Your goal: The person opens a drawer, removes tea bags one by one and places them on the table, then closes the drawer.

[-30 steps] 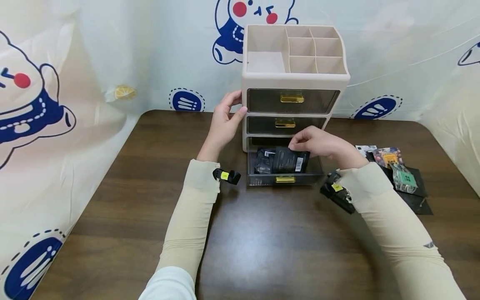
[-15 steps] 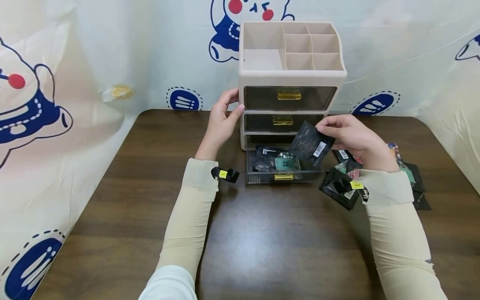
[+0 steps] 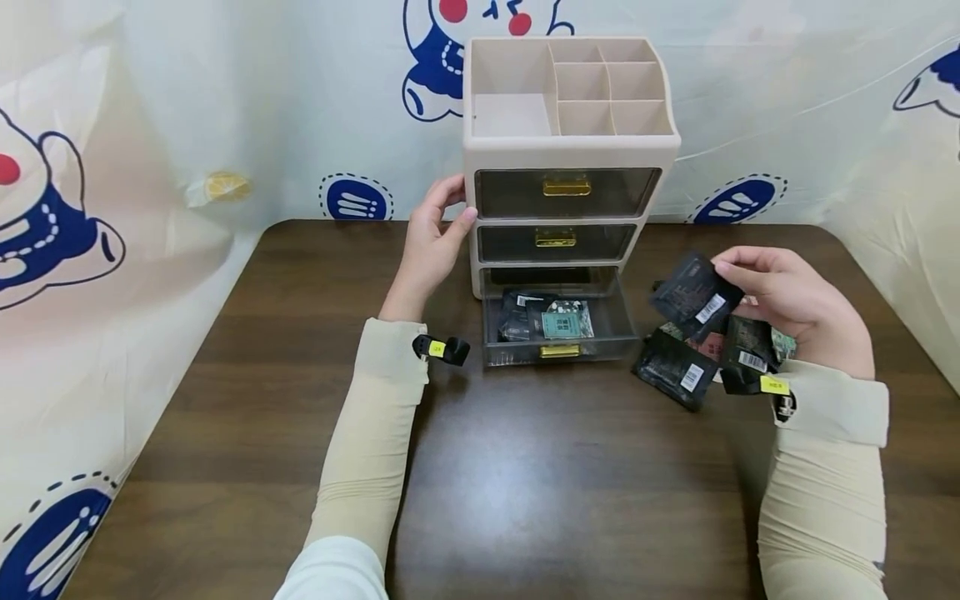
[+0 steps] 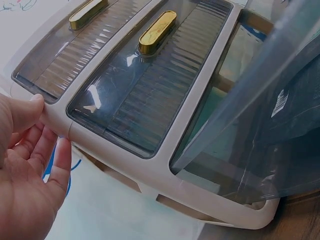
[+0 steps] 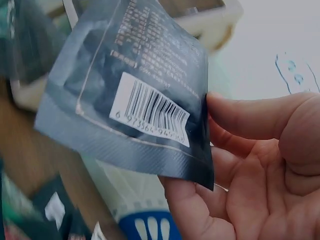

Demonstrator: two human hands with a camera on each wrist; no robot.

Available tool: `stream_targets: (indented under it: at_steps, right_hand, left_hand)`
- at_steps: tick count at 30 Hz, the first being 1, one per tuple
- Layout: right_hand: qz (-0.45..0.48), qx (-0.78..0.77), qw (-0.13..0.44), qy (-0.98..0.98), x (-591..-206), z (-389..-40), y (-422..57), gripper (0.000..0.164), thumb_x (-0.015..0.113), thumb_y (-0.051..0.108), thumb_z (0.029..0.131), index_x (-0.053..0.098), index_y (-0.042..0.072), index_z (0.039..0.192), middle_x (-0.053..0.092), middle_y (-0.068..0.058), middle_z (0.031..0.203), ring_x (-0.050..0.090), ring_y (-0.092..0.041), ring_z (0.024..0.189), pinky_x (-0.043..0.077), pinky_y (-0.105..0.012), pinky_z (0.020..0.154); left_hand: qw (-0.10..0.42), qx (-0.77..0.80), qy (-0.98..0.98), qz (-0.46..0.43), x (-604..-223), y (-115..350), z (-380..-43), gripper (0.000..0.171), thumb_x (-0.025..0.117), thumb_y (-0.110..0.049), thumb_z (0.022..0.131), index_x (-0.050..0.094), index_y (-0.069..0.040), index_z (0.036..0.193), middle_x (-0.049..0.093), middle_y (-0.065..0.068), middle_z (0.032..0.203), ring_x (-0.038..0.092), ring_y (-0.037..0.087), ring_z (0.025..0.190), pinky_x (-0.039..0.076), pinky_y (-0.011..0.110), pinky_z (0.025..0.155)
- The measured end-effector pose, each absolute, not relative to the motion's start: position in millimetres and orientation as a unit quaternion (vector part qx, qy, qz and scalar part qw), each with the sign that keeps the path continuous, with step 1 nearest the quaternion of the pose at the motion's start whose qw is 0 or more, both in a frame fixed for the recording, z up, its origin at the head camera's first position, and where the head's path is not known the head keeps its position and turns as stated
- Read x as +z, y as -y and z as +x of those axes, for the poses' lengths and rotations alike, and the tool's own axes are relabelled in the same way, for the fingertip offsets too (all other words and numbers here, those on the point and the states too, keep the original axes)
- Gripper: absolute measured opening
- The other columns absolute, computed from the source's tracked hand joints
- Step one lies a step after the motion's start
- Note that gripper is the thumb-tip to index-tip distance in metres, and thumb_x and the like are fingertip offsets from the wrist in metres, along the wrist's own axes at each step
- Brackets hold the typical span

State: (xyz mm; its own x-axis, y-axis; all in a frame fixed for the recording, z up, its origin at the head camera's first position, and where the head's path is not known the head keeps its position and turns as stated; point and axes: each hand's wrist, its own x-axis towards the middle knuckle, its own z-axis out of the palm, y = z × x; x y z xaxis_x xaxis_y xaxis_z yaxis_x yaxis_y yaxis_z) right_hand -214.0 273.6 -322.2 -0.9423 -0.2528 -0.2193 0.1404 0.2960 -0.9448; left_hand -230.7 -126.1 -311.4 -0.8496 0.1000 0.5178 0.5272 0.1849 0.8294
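At the left side of a cream desktop drawer organizer [image 3: 573, 152], my left hand [image 3: 433, 243] holds its front corner, thumb at the front edge and fingers along the side. My right hand [image 3: 798, 304] pinches a flat black sachet [image 3: 697, 296] by its edge, to the right of the organizer; the right wrist view shows the barcode on the sachet [image 5: 150, 110]. The lowest clear drawer [image 3: 558, 354] is pulled out. Inside it lie a black sachet [image 3: 516, 317] and one with a green label [image 3: 561, 323].
More sachets lie in a loose pile below the right hand, among them a black sachet [image 3: 675, 368] with a barcode. The two upper drawers are closed. A printed curtain [image 3: 337, 100] hangs behind the brown wooden table [image 3: 480, 492].
My right hand has lifted the black sachet out of the bottom drawer and carried it right, over the pile. The green-labelled sachet beneath came into view. The left hand stays at the organizer.
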Motion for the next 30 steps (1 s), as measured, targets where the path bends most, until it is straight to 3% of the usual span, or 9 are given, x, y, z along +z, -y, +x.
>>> stream_targets:
  at_steps: [6,12,20,23,25,30]
  right_hand:
    - [0.005,-0.554,0.159,-0.817,-336,-209,-289,0.013,0.050,0.029,0.094,0.064,0.028,0.092,0.052,0.006,0.092,0.052,-0.011,0.082,0.051,-0.027,0.068]
    - [-0.006,-0.536,0.211,-0.818,-351,-212,-291,0.015,0.048,0.027,0.096,0.062,0.020,0.096,0.046,0.002,0.099,0.051,-0.014,0.084,0.050,-0.030,0.071]
    - [-0.019,-0.490,0.244,-0.836,-366,-219,-297,0.018,0.046,0.015,0.097,0.062,0.012,0.090,0.053,0.003,0.083,0.052,-0.013,0.077,0.051,-0.032,0.066]
    - [-0.016,-0.456,0.238,-0.857,-369,-218,-299,0.018,0.046,0.014,0.097,0.060,0.002,0.098,0.053,0.000,0.087,0.051,-0.015,0.080,0.050,-0.034,0.068]
    - [-0.016,-0.434,0.232,-0.870,-370,-216,-301,0.026,0.045,0.015,0.097,0.056,-0.006,0.107,0.055,-0.008,0.097,0.051,-0.022,0.089,0.049,-0.042,0.076]
    - [-0.029,-0.407,0.189,-0.893,-362,-212,-303,0.041,0.043,0.023,0.099,0.048,-0.011,0.120,0.064,-0.001,0.103,0.056,-0.018,0.095,0.048,-0.039,0.078]
  left_hand:
    - [0.182,-0.595,0.752,-0.217,-309,130,-233,0.037,0.051,0.001,0.091,0.045,0.008,0.127,0.049,0.021,0.118,0.047,0.018,0.109,0.046,0.029,0.077]
    - [0.189,-0.587,0.759,-0.209,-307,137,-232,0.036,0.050,0.002,0.092,0.045,0.007,0.127,0.049,0.020,0.119,0.047,0.016,0.109,0.047,0.030,0.078]
    - [0.188,-0.593,0.755,-0.206,-309,134,-229,0.034,0.050,0.002,0.091,0.046,0.009,0.124,0.050,0.021,0.117,0.048,0.019,0.108,0.047,0.029,0.077]
    - [0.183,-0.597,0.754,-0.203,-310,131,-228,0.034,0.050,0.003,0.091,0.046,0.009,0.124,0.050,0.020,0.117,0.048,0.018,0.108,0.047,0.028,0.077]
    - [0.182,-0.599,0.752,-0.205,-311,129,-229,0.034,0.050,0.003,0.091,0.046,0.009,0.124,0.049,0.021,0.117,0.048,0.018,0.108,0.047,0.029,0.078]
    - [0.182,-0.601,0.750,-0.208,-311,124,-230,0.034,0.050,0.003,0.091,0.045,0.009,0.125,0.049,0.020,0.118,0.047,0.018,0.108,0.047,0.030,0.078]
